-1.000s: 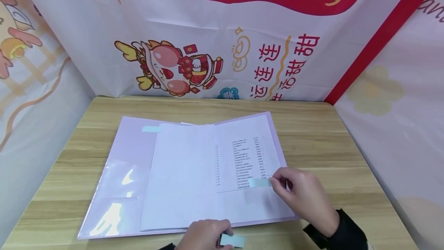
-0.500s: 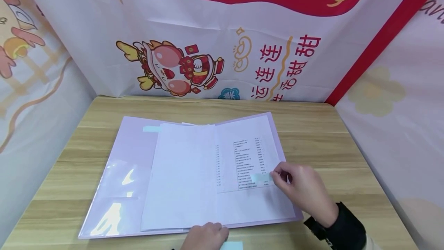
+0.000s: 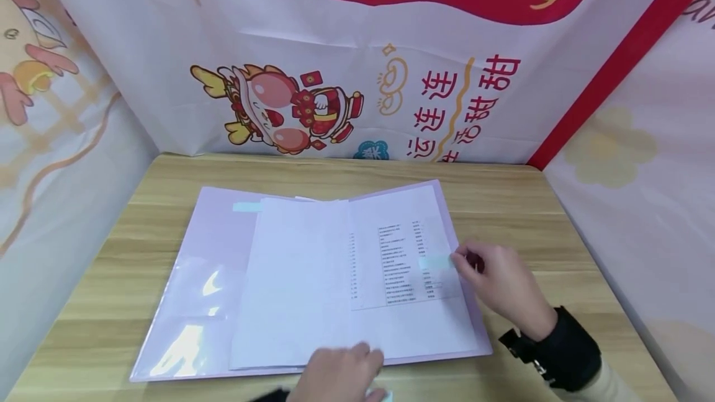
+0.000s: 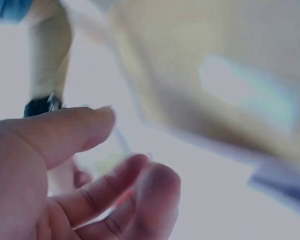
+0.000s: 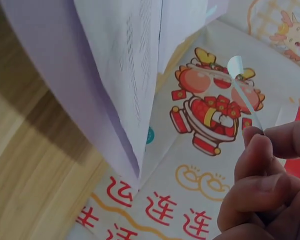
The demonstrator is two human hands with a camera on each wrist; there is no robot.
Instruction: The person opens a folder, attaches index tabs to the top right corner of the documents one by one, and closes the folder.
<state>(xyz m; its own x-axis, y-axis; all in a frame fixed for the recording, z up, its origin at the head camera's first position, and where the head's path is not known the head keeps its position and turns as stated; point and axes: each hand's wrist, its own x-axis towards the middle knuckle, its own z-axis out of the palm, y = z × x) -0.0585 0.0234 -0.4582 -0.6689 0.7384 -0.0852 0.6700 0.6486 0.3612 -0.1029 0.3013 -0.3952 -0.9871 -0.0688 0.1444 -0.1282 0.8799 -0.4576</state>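
Note:
A lilac folder [image 3: 192, 265] lies spread on the wooden table, with white sheets [image 3: 296, 278] and a printed list page [image 3: 402, 327] in it. My right hand [image 3: 499, 281] pinches a pale blue sticky note strip [image 3: 436, 262] by one end, above the list page's right side. In the right wrist view that strip [image 5: 247, 100] sticks out from the thumb and finger, its far end curled. At the folder's lower edge is my left hand [image 3: 337, 374], thumb and fingers apart with nothing seen between them. Beside it, a pale blue sticky note pad [image 4: 250, 92] shows blurred in the left wrist view.
Another pale blue sticky strip [image 3: 247, 206] sits at the upper left, beside the white sheets. A printed cloth backdrop [image 3: 313, 11] rises behind the table [image 3: 503, 203], and cloth walls [image 3: 642, 234] stand at both sides.
My right hand has moved up and right along the list page with the strip. The left hand has let go of the pad and shifted slightly right at the folder's lower edge.

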